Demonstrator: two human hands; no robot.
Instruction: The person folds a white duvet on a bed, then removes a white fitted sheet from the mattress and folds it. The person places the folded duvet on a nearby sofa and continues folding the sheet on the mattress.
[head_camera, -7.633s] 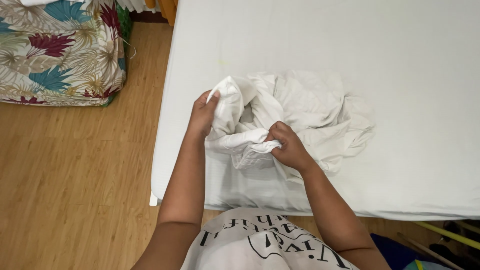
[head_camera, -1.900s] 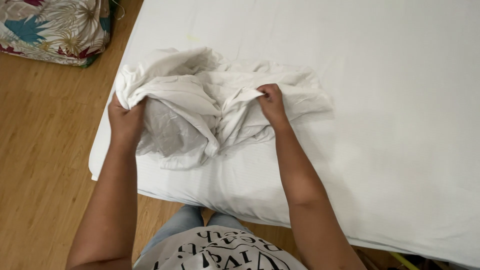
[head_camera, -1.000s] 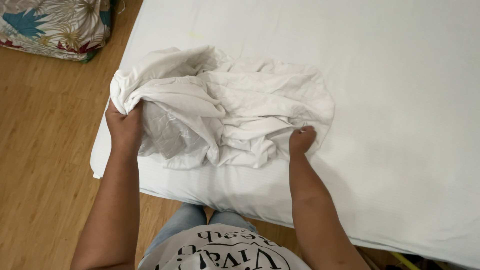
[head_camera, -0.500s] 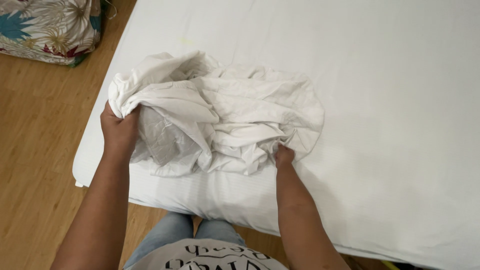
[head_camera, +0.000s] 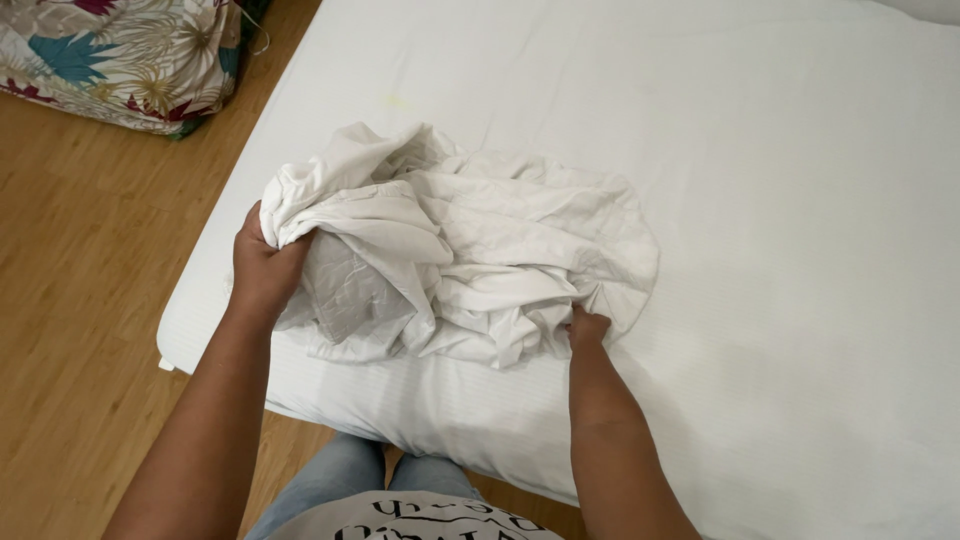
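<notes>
Seen from a head camera looking down, a person stands at the corner of a bed covered in a white sheet (head_camera: 780, 200). A crumpled white cloth (head_camera: 470, 250) lies bunched on the mattress near that corner, well inside the edge on the right and close to it on the left.

The left hand (head_camera: 262, 268) is closed around a gathered fold at the cloth's left end, fingers wrapped under the fabric and lifting it a little off the bed. The right hand (head_camera: 587, 328) sits at the near right edge of the pile; its fingers are tucked under the folds and mostly hidden, so it seems to pinch the cloth — the grip itself cannot be made out.

The step in hand looks like finding edges in the tangle. The next move likely calls for drawing the hands apart to open the cloth — keeping both grips firm.

A wooden floor (head_camera: 80, 300) lies to the left, with a flowered cushion (head_camera: 120, 55) at the top corner.
</notes>
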